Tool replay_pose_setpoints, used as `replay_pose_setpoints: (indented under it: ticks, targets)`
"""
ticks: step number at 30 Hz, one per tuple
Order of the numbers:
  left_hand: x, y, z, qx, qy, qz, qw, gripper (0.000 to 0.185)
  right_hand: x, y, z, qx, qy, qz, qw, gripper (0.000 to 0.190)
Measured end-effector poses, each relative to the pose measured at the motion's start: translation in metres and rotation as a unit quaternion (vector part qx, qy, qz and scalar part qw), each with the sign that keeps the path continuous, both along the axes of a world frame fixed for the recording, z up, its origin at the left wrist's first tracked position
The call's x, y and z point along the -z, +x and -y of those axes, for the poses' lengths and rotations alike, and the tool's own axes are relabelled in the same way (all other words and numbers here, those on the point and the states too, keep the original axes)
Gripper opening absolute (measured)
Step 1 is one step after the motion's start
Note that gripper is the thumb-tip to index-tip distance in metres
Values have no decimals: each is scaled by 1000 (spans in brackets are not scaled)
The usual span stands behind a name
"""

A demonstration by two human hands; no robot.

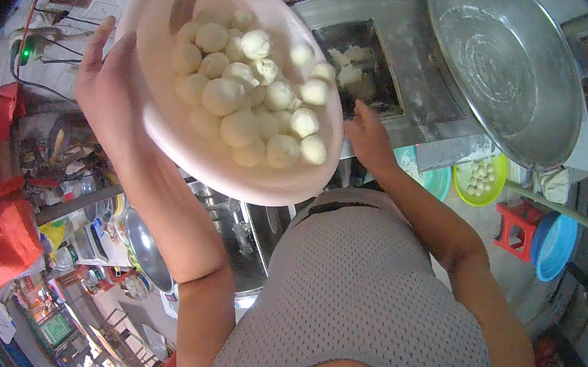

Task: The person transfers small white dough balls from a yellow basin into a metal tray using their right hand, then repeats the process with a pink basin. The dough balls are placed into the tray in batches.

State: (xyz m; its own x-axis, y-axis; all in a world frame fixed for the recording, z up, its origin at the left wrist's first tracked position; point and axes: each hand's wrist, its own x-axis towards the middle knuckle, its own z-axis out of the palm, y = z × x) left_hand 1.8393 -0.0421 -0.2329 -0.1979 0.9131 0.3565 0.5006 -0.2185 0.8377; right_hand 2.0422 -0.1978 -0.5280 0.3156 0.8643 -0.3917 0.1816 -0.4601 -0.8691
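Observation:
A pale pink plastic basin [167,133] is held up in front of me, tilted with its inside facing my view. Many round, floury white dough balls [240,128] are heaped inside it. My left hand [111,87] grips the basin's left side, fingers spread along the outside of the rim. At the opposite rim is my right hand [371,141], its fingers bent against the edge and partly hidden. Just beyond that hand, a dark rectangular opening [381,92] in a floury metal surface [429,90] contains pale dough pieces [351,68].
A large floury metal basin [549,106] stands at upper right. Lower down are a yellow-green basin [457,191] with small white balls, a red plastic stool [513,229] and a blue basin [555,248]. Cables [50,87] run along the left, above red bags [3,234].

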Motion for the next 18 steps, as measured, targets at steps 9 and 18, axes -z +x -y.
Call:
replay_pose_setpoints:
  ticks: [9, 18]
  targets:
    - [4, 3, -5, 14, 14, 42, 999, 49, -144, -85, -78, -235, 507, 187, 808, 56]
    - [5, -16, -12, 29, -4, 61, 998, 47, -114, -72, -92, -245, 446, 203, 837, 42]
